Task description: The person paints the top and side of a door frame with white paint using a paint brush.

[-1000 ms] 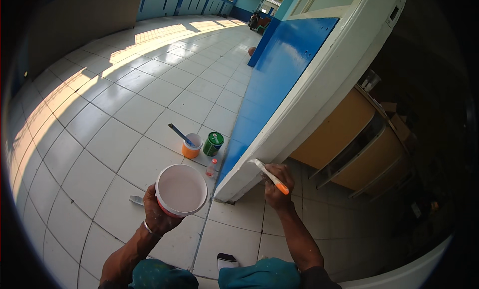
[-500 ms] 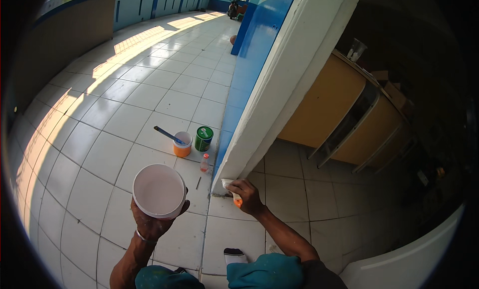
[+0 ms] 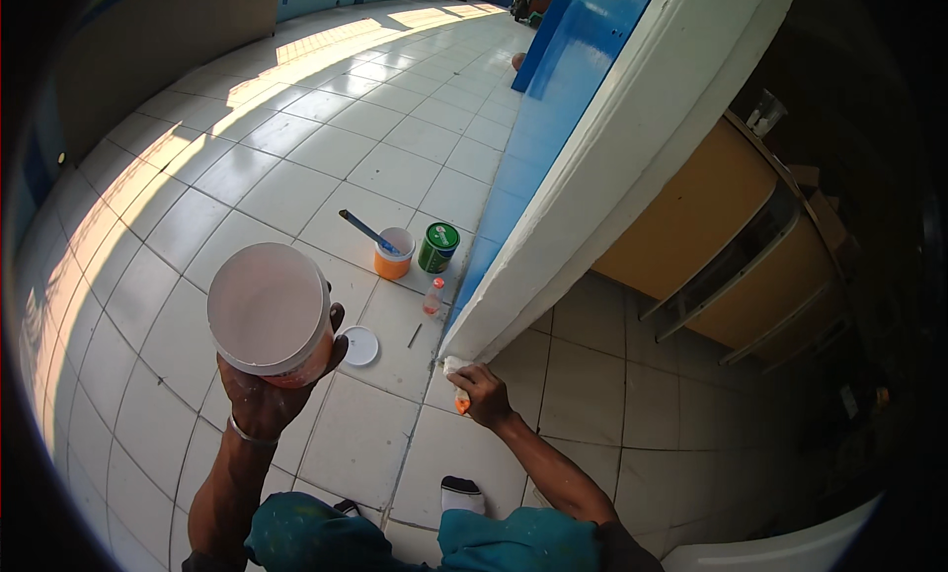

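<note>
My left hand is wrapped round the lower side of a white plastic tub, lifted above the floor and tilted so its pale inside shows. In my right hand is a paintbrush with an orange handle end and whitish bristles. Its bristles touch the bottom of the white door frame, close to the floor tiles. Past the tub, a round white lid lies on the floor, with a thin metal-looking rod beside it.
By the blue wall stand an orange-and-white tub with a blue-tipped brush in it, a green can and a small red-capped bottle. A wooden desk stands inside the room, right. My socked foot is below.
My left hand has brought the tub up and to the left, uncovering the white lid. The brush has gone lower, to the frame's foot. The whole view has shifted.
</note>
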### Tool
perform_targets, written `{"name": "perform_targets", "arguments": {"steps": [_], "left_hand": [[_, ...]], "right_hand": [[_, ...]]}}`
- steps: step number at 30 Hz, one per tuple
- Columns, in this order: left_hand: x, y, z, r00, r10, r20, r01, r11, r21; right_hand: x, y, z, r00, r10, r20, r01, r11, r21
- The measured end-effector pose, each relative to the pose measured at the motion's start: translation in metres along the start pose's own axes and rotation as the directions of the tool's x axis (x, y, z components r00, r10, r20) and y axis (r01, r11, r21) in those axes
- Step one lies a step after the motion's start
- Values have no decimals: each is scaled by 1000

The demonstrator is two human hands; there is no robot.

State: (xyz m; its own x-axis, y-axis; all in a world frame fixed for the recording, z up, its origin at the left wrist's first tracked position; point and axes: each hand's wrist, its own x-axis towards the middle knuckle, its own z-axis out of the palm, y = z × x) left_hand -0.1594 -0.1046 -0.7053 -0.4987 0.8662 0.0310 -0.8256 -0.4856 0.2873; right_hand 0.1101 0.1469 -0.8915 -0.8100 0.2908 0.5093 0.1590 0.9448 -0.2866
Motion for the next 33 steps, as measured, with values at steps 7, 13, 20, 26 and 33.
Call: {"name": "perform_targets", "arguments": {"steps": [7, 13, 20, 26, 33], "left_hand": [[-37, 40, 18, 983, 101, 154, -108, 993, 37], [-64, 46, 51, 983, 177, 53, -184, 968, 172], [-81, 29, 74, 961, 257, 97, -275, 890, 364], [-87, 17, 96, 974, 196, 116, -204, 977, 60], [-75, 8, 97, 948, 240, -211, -214, 967, 139]], "right_hand": [[43, -24, -30, 964, -70, -255, 59, 997, -50], [19, -18, -5, 996, -6, -87, 2, 999, -47], [30, -17, -48, 935, -24, -355, -8, 996, -88], [-24, -40, -41, 616, 638, -462, -435, 765, 475], [-80, -21, 9, 64, 970, -235, -430, 239, 871]]}}
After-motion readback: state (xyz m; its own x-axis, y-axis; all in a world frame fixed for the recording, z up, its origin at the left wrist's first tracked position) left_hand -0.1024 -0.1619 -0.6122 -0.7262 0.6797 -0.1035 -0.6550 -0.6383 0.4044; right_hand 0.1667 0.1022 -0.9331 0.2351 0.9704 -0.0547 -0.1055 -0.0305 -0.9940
